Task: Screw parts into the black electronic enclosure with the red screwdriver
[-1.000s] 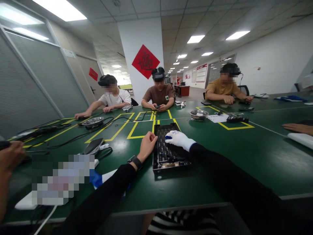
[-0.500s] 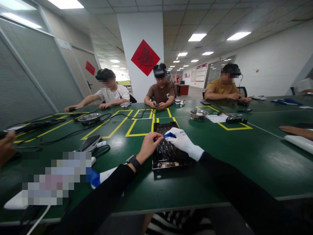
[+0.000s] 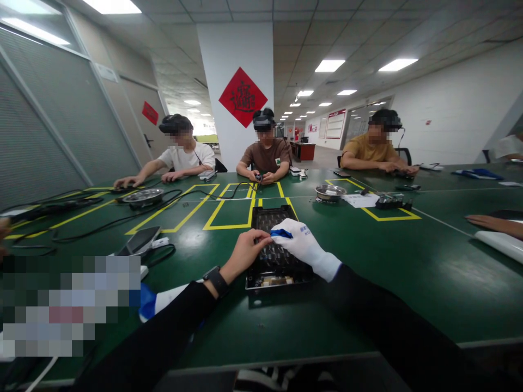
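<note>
Because both hands meet over the black housing (image 3: 266,216), which lies at twelve o'clock on the green table (image 3: 408,283), a small part slipping from the fingertips could drop inside and be hard to spot against its dark surface. Thick fabric on the right hand (image 3: 301,246) could blunt fine touch or snag an edge, and with neither hand clearly bracing the housing, an uneven push could slide it across the smooth tabletop.

The bare left hand (image 3: 245,249) extends from about seven o'clock, wrist low, thumb and forefinger drawn close together. The gloved right hand reaches from about four o'clock, back of the hand uppermost, fingers curled inward beside the left fingertips. Little gap shows at either set of fingers; whether they pinch anything cannot be told. A black watch (image 3: 216,281) circles the left wrist.
</note>
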### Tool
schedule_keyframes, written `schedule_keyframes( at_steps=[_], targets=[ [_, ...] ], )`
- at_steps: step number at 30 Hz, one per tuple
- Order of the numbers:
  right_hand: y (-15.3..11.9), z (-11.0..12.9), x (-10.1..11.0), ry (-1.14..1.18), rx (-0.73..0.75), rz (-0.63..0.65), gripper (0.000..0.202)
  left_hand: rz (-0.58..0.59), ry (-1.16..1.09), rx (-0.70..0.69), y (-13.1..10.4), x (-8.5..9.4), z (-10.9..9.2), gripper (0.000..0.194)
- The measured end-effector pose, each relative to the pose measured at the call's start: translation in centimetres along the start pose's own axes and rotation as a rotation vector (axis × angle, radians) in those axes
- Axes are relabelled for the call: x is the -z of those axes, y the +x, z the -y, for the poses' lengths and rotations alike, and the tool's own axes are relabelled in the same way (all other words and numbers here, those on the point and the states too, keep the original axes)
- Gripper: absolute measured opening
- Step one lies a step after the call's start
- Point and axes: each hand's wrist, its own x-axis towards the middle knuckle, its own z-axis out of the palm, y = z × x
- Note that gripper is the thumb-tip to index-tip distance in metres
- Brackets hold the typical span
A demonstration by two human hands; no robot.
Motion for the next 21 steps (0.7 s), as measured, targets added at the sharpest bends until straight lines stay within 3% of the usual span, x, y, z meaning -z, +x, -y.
schedule_keyframes(
  at_steps=[6,11,17,21],
  targets=[
    [0.1,0.2,0.5,0.071,0.029,0.056,0.019,0.038,-0.007,0.000,0.2,0.2,0.2,0.027],
    [0.5,0.3,1.7,0.227,-0.048,0.090,0.020,0.079,-0.008,-0.082,1.3,0.5,-0.5,0.024],
    [0.3,0.3,1.5,0.356,-0.208,-0.007,0.021,0.055,0.121,-0.147,1.9,-0.2,-0.8,0.016],
    [-0.2,0.5,0.9,0.260,-0.175,-0.022,0.017,0.058,0.233,-0.169,1.2,-0.4,-1.1,0.012]
  ],
)
